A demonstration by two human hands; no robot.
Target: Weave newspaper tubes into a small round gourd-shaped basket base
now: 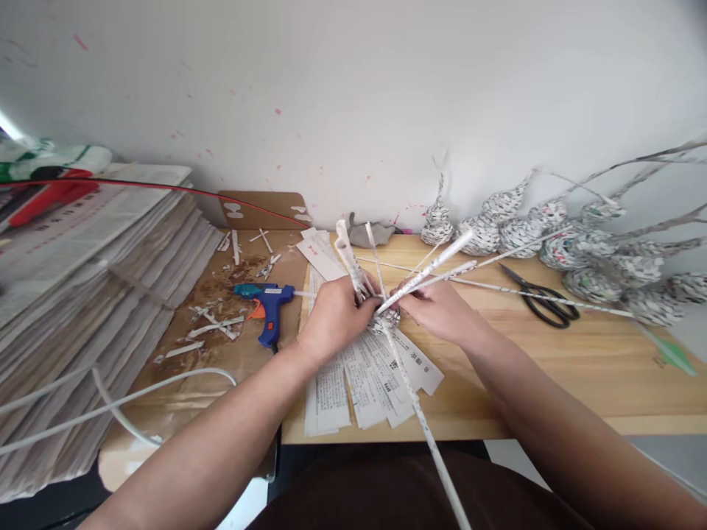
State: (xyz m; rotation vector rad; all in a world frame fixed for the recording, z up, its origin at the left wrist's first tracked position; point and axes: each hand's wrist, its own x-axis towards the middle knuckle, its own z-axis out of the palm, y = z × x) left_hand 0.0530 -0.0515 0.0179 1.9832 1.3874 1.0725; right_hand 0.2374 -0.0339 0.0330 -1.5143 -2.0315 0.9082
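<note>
Between my hands is a small woven newspaper piece, with several rolled paper tubes sticking out in different directions. My left hand is closed around its left side, the thumb pressed near the base of the tubes. Closed on the other side, my right hand pinches the paper tubes close to the weave; its fingertips are partly hidden. One long tube runs from the piece toward my body. Printed newspaper strips lie fanned out beneath the piece.
A blue hot glue gun lies left among paper scraps on brown cardboard. Stacked newspapers fill the far left. Black scissors rest to the right, before several woven gourd shapes. A grey cloth lies by the wall.
</note>
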